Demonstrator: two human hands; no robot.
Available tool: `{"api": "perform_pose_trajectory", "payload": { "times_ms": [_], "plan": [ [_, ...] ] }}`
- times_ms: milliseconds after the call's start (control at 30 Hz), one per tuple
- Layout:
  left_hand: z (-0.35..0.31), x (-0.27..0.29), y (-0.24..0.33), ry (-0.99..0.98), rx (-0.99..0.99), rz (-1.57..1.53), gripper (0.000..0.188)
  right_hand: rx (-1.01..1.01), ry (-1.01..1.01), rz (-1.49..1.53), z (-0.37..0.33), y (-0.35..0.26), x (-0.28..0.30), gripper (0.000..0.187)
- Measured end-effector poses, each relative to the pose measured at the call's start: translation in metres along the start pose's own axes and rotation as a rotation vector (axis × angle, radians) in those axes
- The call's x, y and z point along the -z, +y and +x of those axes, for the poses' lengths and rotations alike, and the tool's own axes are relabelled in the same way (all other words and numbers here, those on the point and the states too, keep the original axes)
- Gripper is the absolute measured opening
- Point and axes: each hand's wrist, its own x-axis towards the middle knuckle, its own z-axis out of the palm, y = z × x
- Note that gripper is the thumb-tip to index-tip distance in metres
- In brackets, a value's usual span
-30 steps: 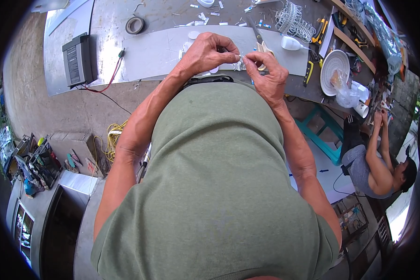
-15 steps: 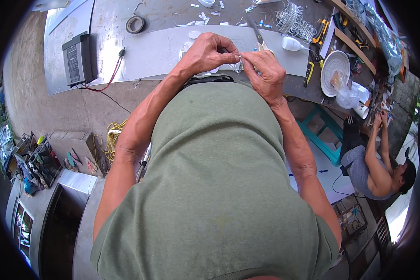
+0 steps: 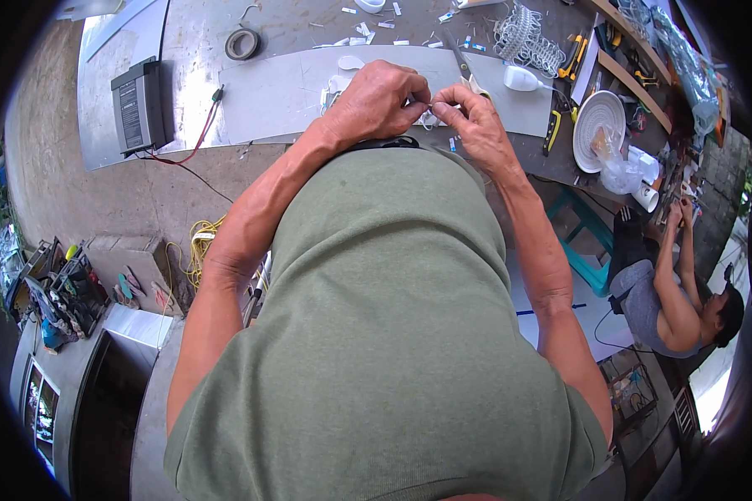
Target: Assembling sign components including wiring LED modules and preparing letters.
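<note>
Over the near edge of the worktable, my left hand [image 3: 378,98] and my right hand [image 3: 475,123] meet fingertip to fingertip. Both are closed in a pinch on something small and thin, too small to name. Just under the fingertips lies a loose bundle of thin white wire [image 3: 429,119], partly covered by my hands. A white oval plastic piece [image 3: 351,63] and other white bits rest beyond my left wrist. Past my right fingers, a pair of scissors [image 3: 457,52] points away across the sheet.
A grey metal sheet [image 3: 259,98] covers the table's near part. On the left stand a black boxed device [image 3: 138,108] and a tape roll [image 3: 242,43]. Coiled white wire [image 3: 528,42], a white bulb-shaped piece [image 3: 522,78] and a round woven plate [image 3: 597,117] lie right. Another person [image 3: 673,309] works far right.
My right hand has turned and its wrist has shifted slightly, with the fingertips still near the left ones. My left hand has rolled a little inward. A small blue-and-white piece now shows beside my right hand.
</note>
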Motion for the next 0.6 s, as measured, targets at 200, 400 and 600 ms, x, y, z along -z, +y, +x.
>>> {"api": "perform_pose_trajectory", "payload": {
  "times_ms": [200,400,600],
  "plan": [
    [-0.002,-0.006,-0.010,0.024,0.107,-0.202,0.014,-0.017,0.046,0.066,0.003,0.007,-0.001,0.016],
    [-0.005,-0.001,-0.007,0.006,0.249,-0.349,0.018,0.000,0.077,0.050,0.002,0.008,-0.001,0.015],
    [-0.005,-0.006,-0.015,-0.013,0.256,-0.419,0.019,0.027,0.105,0.143,0.003,0.005,0.000,0.014]
  ]
}}
